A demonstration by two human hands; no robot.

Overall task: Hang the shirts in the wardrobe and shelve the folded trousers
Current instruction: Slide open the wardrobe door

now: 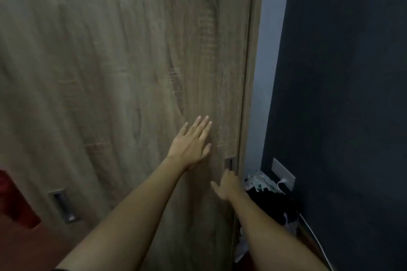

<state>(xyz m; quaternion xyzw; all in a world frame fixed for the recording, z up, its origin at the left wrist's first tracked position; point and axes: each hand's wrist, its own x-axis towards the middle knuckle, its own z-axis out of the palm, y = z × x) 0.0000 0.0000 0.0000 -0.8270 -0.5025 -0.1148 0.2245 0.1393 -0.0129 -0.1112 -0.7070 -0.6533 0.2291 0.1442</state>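
Closest to me, left forearm (pixel 123 215) and right forearm (pixel 271 226) reach up from the bottom edge toward the wardrobe door (pixel 110 61), a tall panel of grey-brown wood grain that fills most of my view and stands shut against its side frame (pixel 250 94). My left hand (pixel 189 143) lies flat on the panel, fingers (pixel 201 126) straight and close together, thumb out to the right. My right hand (pixel 228 183) is lower, at the door's right edge, thumb sticking out to the left, fingers reaching up to the recessed handle (pixel 229 164). The tips vanish at the recess, so I cannot tell whether they hook into it or only touch.

A second recessed handle (pixel 62 207) sits low on the left of the wood front. Past it, at the left edge, shows something red (pixel 15 200), too blurred to name. Right of the wardrobe, a heap of clothes (pixel 266 191), black and pale patterned, lies low in the narrow gap before a dark blue wall (pixel 341 94). On that wall, just above the heap, a socket plate (pixel 283 172) holds a white plug whose cable (pixel 312 233) runs down toward the bottom edge.
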